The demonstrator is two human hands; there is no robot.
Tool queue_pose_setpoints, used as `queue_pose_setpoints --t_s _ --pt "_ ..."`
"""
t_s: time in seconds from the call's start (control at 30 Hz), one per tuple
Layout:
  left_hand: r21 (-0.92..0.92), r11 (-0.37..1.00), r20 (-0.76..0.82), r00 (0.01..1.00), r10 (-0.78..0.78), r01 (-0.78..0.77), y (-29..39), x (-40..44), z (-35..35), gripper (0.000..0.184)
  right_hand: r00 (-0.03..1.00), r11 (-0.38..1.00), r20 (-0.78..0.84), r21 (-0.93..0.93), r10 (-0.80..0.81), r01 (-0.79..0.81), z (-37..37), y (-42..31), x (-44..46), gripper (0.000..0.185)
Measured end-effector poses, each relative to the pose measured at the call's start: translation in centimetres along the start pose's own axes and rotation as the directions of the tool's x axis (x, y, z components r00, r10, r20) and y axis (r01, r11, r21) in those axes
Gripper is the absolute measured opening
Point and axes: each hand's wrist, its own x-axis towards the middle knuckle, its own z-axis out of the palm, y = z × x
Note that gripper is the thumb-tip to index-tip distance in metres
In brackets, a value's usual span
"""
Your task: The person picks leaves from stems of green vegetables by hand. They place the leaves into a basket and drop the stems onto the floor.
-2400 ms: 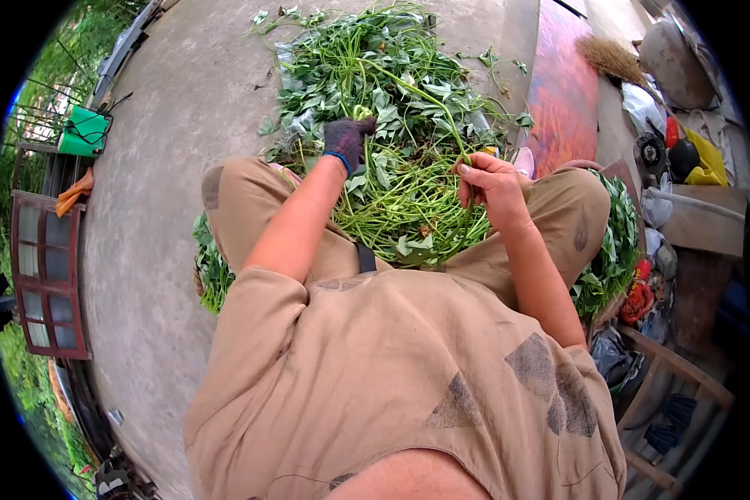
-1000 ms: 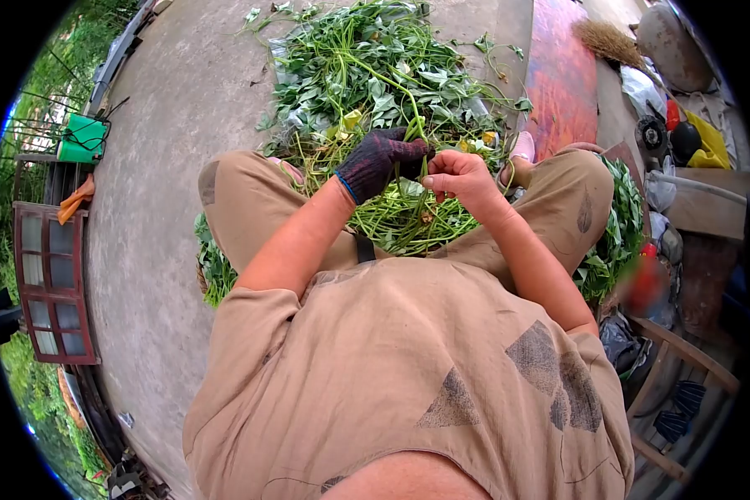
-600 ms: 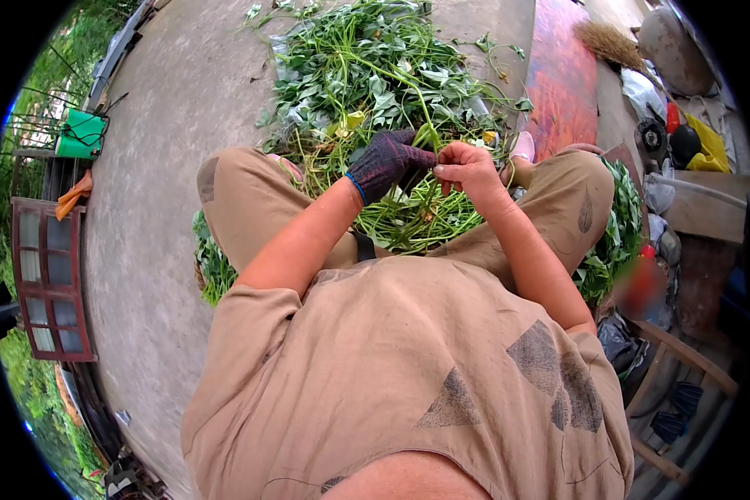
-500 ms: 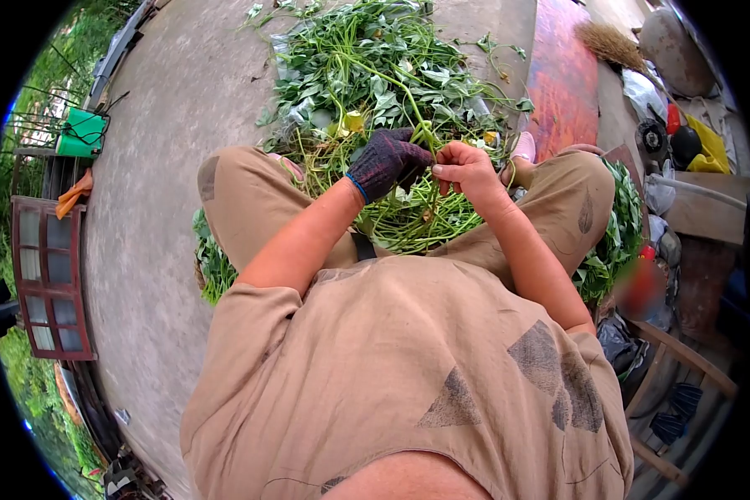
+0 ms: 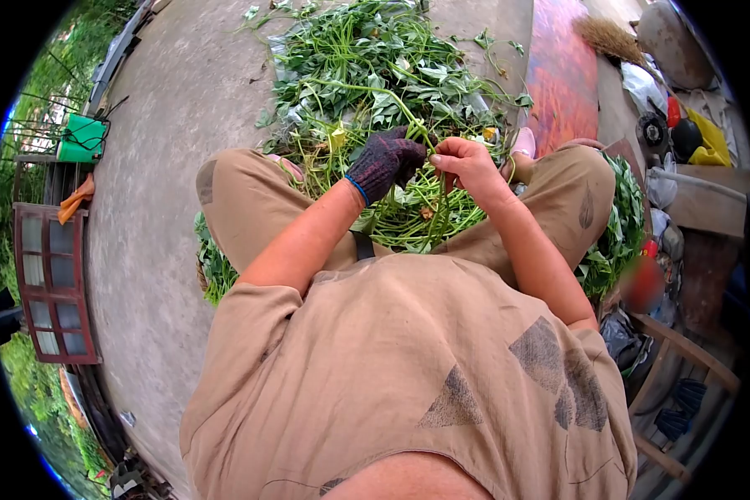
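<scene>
Between my spread knees, my left hand (image 5: 383,165), in a dark knit glove with a blue cuff, is closed around a green vine stem (image 5: 402,106) that arches up and to the left. My bare right hand (image 5: 468,169) pinches the same vine just beside the gloved fingertips. Beneath both hands lies a heap of bare green stems (image 5: 417,218). Beyond it spreads a large pile of leafy vines (image 5: 375,58), with a few yellow leaves among them. The exact grip of the gloved fingers is partly hidden.
More leafy greens (image 5: 612,225) stand by my right leg and others (image 5: 214,258) by my left. To the right are a straw broom (image 5: 608,40), a yellow bag (image 5: 710,137) and a wooden chair (image 5: 683,350). A window frame (image 5: 56,283) and green bucket (image 5: 81,137) are at left.
The arched vine has swung lower and its top now reaches further left. My hands stay nearly in place, with the right fingers slightly higher on the stem.
</scene>
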Motion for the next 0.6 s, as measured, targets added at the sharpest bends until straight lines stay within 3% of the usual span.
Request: queue_pose_setpoints --t_s 0.1,0.13,0.23,0.27,0.3,0.37,0.4,0.43,0.5,0.6 --pt "0.205 0.978 -0.037 0.998 0.041 -0.033 1.0 -0.8 0.9 0.025 1.0 1.0 -0.029 0.008 -0.009 0.009 -0.4 -0.4 0.1 0.012" --pt "0.475 0.821 0.082 0.945 0.316 -0.316 -0.4 0.1 -0.1 0.026 1.0 0.999 -0.016 0.046 -0.008 0.009 -0.5 -0.1 0.2 0.01" --pt "0.613 0.67 -0.074 0.813 0.577 -0.42 -2.4 2.4 -2.5 0.024 1.0 0.991 0.018 0.136 -0.021 0.018 -0.8 -0.4 -0.5 0.007" --pt "0.323 0.936 -0.239 0.944 0.226 -0.142 -2.4 3.0 -3.5 0.022 0.999 0.987 0.028 0.161 -0.031 0.027 -0.8 -0.8 -0.5 0.006" --pt "-0.053 0.987 -0.364 0.917 -0.163 0.155 -1.6 3.1 -4.0 0.021 0.999 0.984 -0.016 0.172 -0.048 0.05 -0.8 -0.8 -0.3 0.006" --pt "-0.237 0.954 -0.034 0.98 -0.197 0.184 -2.0 2.3 -3.0 0.02 0.992 0.976 -0.108 0.199 -0.072 0.093 -0.6 -0.2 0.1 0.007" --pt "-0.189 0.968 -0.053 0.983 -0.177 0.164 -1.8 0.9 -0.6 0.024 0.991 0.978 -0.111 0.188 -0.074 0.094 -0.6 -0.2 0.2 0.011" --pt "-0.269 0.943 0.074 0.98 -0.182 0.196 -2.8 0.6 0.4 0.027 0.987 0.981 -0.139 0.166 -0.082 0.105 -0.7 0.0 0.5 0.012" --pt "-0.155 0.987 0.086 0.996 -0.036 0.049 -4.9 0.1 2.5 0.03 0.976 0.987 -0.192 0.111 -0.098 0.12 -0.8 0.5 1.2 0.013" --pt "-0.389 0.833 0.255 0.915 -0.313 0.393 -4.4 -0.7 2.5 0.031 0.948 0.995 -0.302 -0.01 -0.099 0.1 -2.0 1.8 2.0 0.014"
